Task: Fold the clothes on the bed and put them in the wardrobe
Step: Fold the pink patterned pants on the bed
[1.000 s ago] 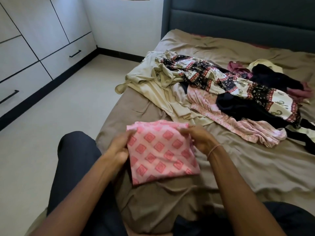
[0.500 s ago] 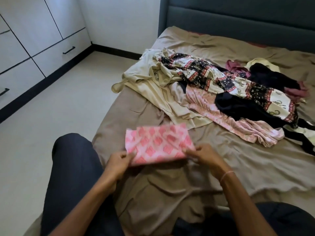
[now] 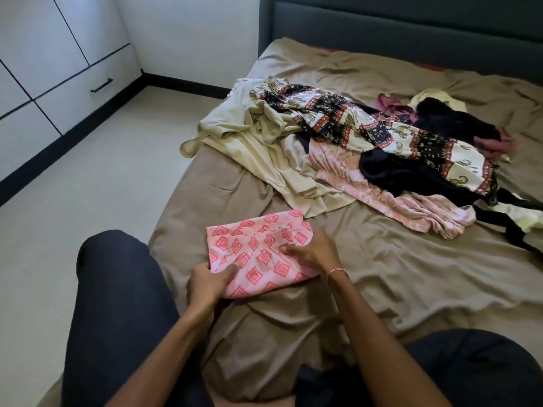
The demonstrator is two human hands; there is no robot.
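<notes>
The folded pink cloth (image 3: 258,254) lies on the bed (image 3: 382,289) near its floor-side edge; the left hand (image 3: 205,284) pinches its near corner, thumb on top; the right hand (image 3: 313,254) grips a fold at its right side, fingers curled; the unfolded pile (image 3: 367,154) lies beyond, apart; the wardrobe (image 3: 44,54) stands across the floor

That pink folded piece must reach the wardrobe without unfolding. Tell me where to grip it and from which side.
Grip the pink folded piece at its short ends, coming from the near side, fingers beneath, thumbs on top. Its near edge looks like a closed fold; the loose edges face away, so pinching likely holds them together.
</notes>
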